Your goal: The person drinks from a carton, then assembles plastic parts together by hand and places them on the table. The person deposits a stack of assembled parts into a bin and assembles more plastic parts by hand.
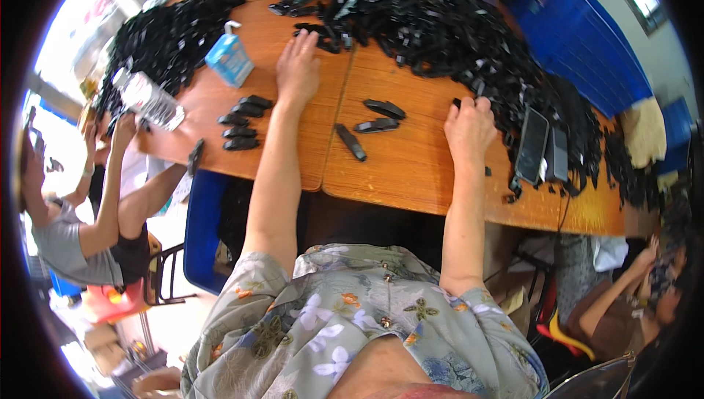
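My left hand (298, 69) reaches over the table with its fingers stretched out. Its fingertips are at a few loose black pieces (326, 41) by the edge of the large heap. My right hand (470, 131) is closed near the right side of the heap, with a small black piece (456, 103) showing at its fingers. Between my arms lie three black oblong pieces, one of them slanted (350, 142). Left of my left forearm, several similar black pieces (240, 133) sit in a small group. Their exact kind is too small to tell.
A big heap of black pieces (425, 25) covers the far side; another pile (165, 36) lies left. A blue drink carton (229, 60), a clear bottle (150, 98) and a phone (532, 146) stand or lie on the wooden table (396, 171). People sit at both sides.
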